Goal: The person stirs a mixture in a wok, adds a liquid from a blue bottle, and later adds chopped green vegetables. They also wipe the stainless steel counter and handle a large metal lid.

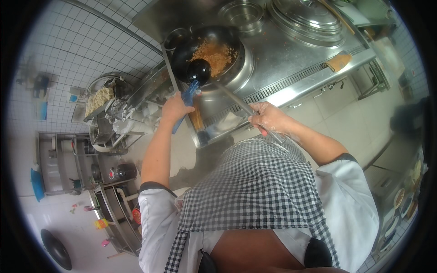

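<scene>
My right hand, dusted with white powder, grips the metal handle of a ladle. The ladle's dark bowl is over the near side of a black wok, beside browned, crumbly food. My left hand holds a glossy blue item, seemingly a bottle or pouch, whose narrow end is at the ladle's bowl. Part of it is behind my fingers, so its exact kind is unclear. Just right of that hand, a brown bottle-shaped thing is on the stove's front left corner.
The steel stove bears steel pots, a large lidded pot and an orange cloth. A pale cloth lies on its front edge. To the left are a dough-like mass and metal shelving.
</scene>
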Action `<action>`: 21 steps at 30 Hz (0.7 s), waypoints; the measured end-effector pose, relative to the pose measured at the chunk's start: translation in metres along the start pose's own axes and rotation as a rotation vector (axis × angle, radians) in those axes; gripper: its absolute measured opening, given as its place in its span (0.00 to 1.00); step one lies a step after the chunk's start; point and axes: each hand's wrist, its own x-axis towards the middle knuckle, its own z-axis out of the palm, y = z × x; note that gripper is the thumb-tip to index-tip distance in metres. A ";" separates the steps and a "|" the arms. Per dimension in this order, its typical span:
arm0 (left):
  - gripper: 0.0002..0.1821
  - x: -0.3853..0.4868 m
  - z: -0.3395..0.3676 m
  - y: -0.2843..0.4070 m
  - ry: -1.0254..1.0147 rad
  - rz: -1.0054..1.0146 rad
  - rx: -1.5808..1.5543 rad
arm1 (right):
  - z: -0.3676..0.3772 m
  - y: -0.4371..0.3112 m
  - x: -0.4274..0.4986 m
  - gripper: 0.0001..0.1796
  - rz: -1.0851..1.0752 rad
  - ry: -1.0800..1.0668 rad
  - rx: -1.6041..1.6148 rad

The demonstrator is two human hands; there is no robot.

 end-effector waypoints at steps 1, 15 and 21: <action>0.50 0.001 0.000 -0.001 -0.001 0.002 0.002 | 0.000 0.000 0.000 0.11 0.000 0.000 0.004; 0.50 0.002 0.000 -0.002 -0.001 -0.003 -0.002 | -0.001 -0.003 0.003 0.11 -0.007 -0.004 -0.022; 0.52 0.006 0.007 -0.009 -0.021 0.005 -0.111 | -0.003 -0.008 0.004 0.13 0.022 -0.021 0.083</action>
